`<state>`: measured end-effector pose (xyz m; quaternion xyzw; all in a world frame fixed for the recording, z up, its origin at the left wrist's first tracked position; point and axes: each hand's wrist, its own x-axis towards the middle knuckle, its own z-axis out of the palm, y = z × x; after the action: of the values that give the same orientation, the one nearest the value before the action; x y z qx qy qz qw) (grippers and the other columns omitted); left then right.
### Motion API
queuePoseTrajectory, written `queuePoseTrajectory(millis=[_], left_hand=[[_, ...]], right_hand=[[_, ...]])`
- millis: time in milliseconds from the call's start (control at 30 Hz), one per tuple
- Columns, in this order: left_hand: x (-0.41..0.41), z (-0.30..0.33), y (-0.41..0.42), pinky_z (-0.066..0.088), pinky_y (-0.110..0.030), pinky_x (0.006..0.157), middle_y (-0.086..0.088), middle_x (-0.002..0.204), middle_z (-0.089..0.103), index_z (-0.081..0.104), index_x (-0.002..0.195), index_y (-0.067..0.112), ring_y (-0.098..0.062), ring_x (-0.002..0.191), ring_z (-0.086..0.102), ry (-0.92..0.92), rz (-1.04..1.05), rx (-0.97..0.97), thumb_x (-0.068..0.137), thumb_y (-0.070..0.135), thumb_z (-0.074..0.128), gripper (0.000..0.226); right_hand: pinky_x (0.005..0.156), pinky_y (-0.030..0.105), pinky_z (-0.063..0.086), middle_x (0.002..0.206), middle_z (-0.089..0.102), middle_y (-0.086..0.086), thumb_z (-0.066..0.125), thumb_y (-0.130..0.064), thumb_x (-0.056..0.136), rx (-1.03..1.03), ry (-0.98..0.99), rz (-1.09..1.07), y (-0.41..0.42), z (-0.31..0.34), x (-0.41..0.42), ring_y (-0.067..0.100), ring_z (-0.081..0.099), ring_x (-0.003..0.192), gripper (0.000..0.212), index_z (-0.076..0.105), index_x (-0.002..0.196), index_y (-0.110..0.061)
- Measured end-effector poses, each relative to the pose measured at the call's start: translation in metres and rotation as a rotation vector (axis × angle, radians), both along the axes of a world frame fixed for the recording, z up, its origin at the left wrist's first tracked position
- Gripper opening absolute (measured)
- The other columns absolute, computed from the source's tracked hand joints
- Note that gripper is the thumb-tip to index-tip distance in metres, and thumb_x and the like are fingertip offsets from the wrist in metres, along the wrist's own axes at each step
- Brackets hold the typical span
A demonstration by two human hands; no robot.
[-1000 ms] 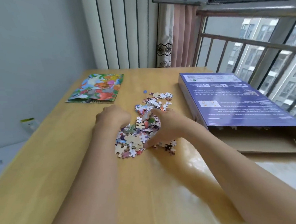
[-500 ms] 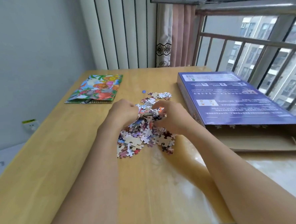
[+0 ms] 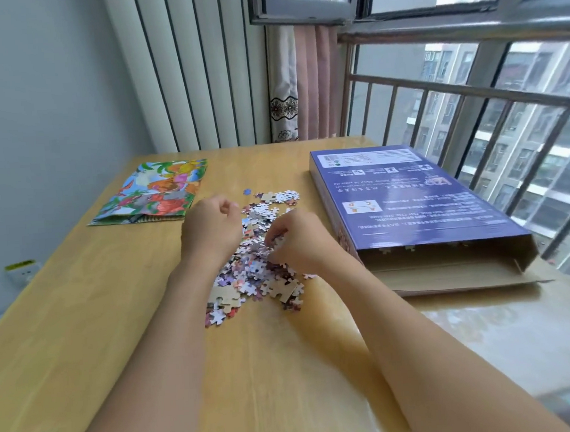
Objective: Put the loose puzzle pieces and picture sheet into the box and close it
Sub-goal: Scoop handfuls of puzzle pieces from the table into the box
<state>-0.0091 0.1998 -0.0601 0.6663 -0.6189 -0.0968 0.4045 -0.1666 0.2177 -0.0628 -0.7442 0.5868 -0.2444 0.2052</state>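
Both hands are in the heap now. The right hand [image 3: 300, 241] has its fingers curled down into the puzzle pieces [image 3: 256, 261], pinching a small clump at the fingertips, with more pieces spilling out just beneath and on the near side of the grip. The left hand [image 3: 211, 227] sits just beside it, across the pile, fingers curled in with the knuckles up; whether it has any pieces in it I cannot tell, since the palm side is hidden. Beyond both hands, a thinner scatter of pieces trails off, and one lone blue piece [image 3: 247, 191] lies apart past the left hand's fingertips. Out past the left hand, well apart from the pile, the colourful picture sheet [image 3: 152, 190] lies flat on the wooden table [image 3: 83, 328]. To the outside of the right hand, close by its wrist, lies the purple box [image 3: 409, 205], its near end open with the cardboard flap [image 3: 447, 277] folded out, a few pieces visible just inside the mouth.
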Motion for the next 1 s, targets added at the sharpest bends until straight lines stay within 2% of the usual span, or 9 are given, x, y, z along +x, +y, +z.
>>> queuePoseTrajectory(millis=[100,167,233,333,400,500,667,833,1000], left_hand=[[-0.008,0.004,0.002,0.048,-0.032,0.066,-0.002,0.080,0.069,0.071,0.091,0.012,-0.024,0.077,0.063,0.195,-0.043,-0.112,0.097,0.027,0.052,0.025],[-0.014,0.006,0.004,0.046,-0.028,0.069,0.003,0.083,0.070,0.072,0.091,0.014,-0.016,0.080,0.064,0.242,-0.075,-0.153,0.097,0.028,0.054,0.024],[-0.021,0.007,0.006,0.047,-0.026,0.072,0.006,0.086,0.070,0.073,0.093,0.017,-0.010,0.083,0.064,0.246,-0.109,-0.180,0.097,0.029,0.055,0.022],[-0.028,0.007,0.009,0.051,-0.025,0.077,0.009,0.087,0.070,0.074,0.093,0.019,-0.002,0.083,0.063,0.251,-0.148,-0.206,0.097,0.026,0.055,0.020],[-0.031,0.008,0.010,0.053,-0.027,0.080,0.009,0.088,0.071,0.074,0.093,0.019,-0.003,0.086,0.066,0.265,-0.171,-0.223,0.097,0.025,0.055,0.020],[-0.037,0.008,0.013,0.052,-0.023,0.078,0.011,0.088,0.072,0.075,0.092,0.019,-0.002,0.086,0.066,0.283,-0.216,-0.216,0.096,0.025,0.057,0.019],[-0.064,0.004,0.031,0.053,-0.022,0.068,0.011,0.084,0.070,0.073,0.085,0.020,-0.002,0.082,0.064,0.202,-0.445,-0.182,0.088,0.020,0.070,0.004],[-0.098,-0.009,0.052,0.051,-0.024,0.069,0.012,0.090,0.067,0.069,0.086,0.024,-0.006,0.087,0.062,0.000,-0.791,-0.209,0.079,0.028,0.072,0.009],[-0.115,-0.026,0.060,0.042,-0.020,0.072,0.013,0.092,0.057,0.071,0.096,0.029,-0.002,0.084,0.053,-0.236,-0.910,-0.240,0.079,0.043,0.074,0.021]], right_hand=[[0.056,0.025,0.056,0.078,0.074,0.006,0.083,-0.004,0.073,-0.003,-0.189,-0.046,0.002,0.006,-0.014,0.018,0.068,0.065,0.013,0.079,0.084,-0.008],[0.057,0.030,0.060,0.072,0.073,0.013,0.083,0.001,0.072,0.064,-0.387,-0.079,0.007,0.009,-0.023,0.023,0.070,0.060,0.010,0.077,0.079,-0.003],[0.066,0.039,0.064,0.073,0.073,0.020,0.082,0.005,0.074,0.150,-0.610,-0.105,0.011,0.013,-0.031,0.031,0.072,0.063,0.009,0.074,0.079,0.003],[0.063,0.027,0.060,0.080,0.071,0.022,0.080,0.008,0.077,0.269,-0.897,-0.153,0.018,0.020,-0.037,0.025,0.071,0.063,0.010,0.071,0.083,0.007],[0.063,0.023,0.058,0.093,0.072,0.027,0.079,0.008,0.077,0.314,-1.007,-0.180,0.024,0.025,-0.042,0.024,0.072,0.069,0.018,0.071,0.092,0.013],[0.063,0.019,0.058,0.095,0.070,0.025,0.076,0.008,0.080,0.353,-1.085,-0.184,0.042,0.032,-0.057,0.021,0.071,0.073,0.024,0.068,0.101,0.015],[0.067,0.018,0.059,0.082,0.073,0.011,0.072,0.007,0.083,0.434,-1.106,-0.199,0.077,0.038,-0.104,0.013,0.071,0.068,0.009,0.070,0.091,0.003],[0.066,0.019,0.060,0.083,0.073,0.011,0.074,0.007,0.080,0.432,-1.080,-0.379,0.098,0.029,-0.160,0.014,0.071,0.071,0.012,0.071,0.092,0.004],[0.063,0.020,0.059,0.085,0.075,0.015,0.077,0.009,0.077,0.426,-1.026,-0.530,0.098,0.012,-0.197,0.018,0.074,0.073,0.010,0.073,0.086,0.005]])
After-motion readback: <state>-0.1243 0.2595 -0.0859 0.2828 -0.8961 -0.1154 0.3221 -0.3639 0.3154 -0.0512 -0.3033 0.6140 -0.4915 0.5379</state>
